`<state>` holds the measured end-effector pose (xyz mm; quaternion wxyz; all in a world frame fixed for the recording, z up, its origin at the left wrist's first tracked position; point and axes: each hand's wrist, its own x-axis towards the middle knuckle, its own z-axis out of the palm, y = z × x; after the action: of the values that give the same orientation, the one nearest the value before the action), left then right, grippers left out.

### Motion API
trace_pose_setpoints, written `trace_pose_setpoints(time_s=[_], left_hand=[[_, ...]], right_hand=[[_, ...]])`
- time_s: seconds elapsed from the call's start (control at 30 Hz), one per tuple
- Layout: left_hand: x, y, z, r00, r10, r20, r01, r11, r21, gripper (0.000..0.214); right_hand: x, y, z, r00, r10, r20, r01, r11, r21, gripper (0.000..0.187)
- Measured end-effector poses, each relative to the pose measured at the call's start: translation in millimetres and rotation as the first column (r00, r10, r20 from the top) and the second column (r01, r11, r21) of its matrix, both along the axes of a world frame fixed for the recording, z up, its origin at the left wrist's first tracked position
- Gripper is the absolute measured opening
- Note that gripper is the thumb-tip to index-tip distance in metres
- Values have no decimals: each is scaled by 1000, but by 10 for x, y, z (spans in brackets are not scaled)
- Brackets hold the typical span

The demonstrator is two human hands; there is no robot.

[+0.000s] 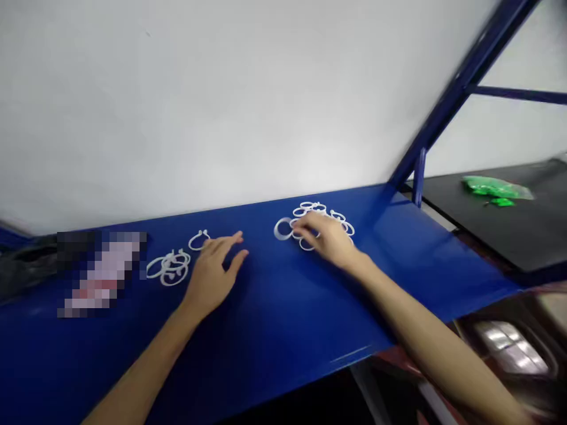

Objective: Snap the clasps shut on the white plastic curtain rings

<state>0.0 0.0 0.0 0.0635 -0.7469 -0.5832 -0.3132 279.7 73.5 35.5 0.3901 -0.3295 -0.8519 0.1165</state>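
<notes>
My right hand (328, 236) is over a pile of white plastic rings (307, 243), thumb and fingers pinched together. At its fingertips is one white ring (277, 229), blurred by motion and sticking out to the left of the pile. My left hand (215, 268) hovers above the blue table, thumb and fingers apart, holding nothing. Just behind its fingers lies a single open ring (192, 241) with two small knobbed ends. Farther left, several similar rings (173, 277) overlap in a loose group.
The blue table (274, 330) runs along a pale wall. A pixelated pinkish thing (108, 265) and dark material (31, 271) are at the left. On the right stand a blue metal frame (419, 177) and a black table (509, 230) bearing a bag of green items (496, 187).
</notes>
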Motion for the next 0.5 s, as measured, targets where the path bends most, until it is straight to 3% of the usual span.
trace_pose_setpoints(time_s=[0.07, 0.17, 0.27, 0.5], left_hand=[[-197, 63, -13, 986, 133, -103, -135, 991, -8, 50], [-396, 110, -35, 927, 277, -252, -303, 950, -72, 54], [-449, 101, -46, 891, 313, -329, -372, 918, -134, 54], [-432, 77, -27, 877, 319, -360, -396, 903, -165, 53]], right_hand=[[300, 259, 18, 955, -289, -68, 287, 957, -41, 12], [622, 542, -18, 859, -510, -44, 494, 849, -189, 7], [728, 653, -116, 824, -565, 30, 547, 782, -297, 9], [683, 658, -207, 830, -552, 81, 546, 774, -321, 12]])
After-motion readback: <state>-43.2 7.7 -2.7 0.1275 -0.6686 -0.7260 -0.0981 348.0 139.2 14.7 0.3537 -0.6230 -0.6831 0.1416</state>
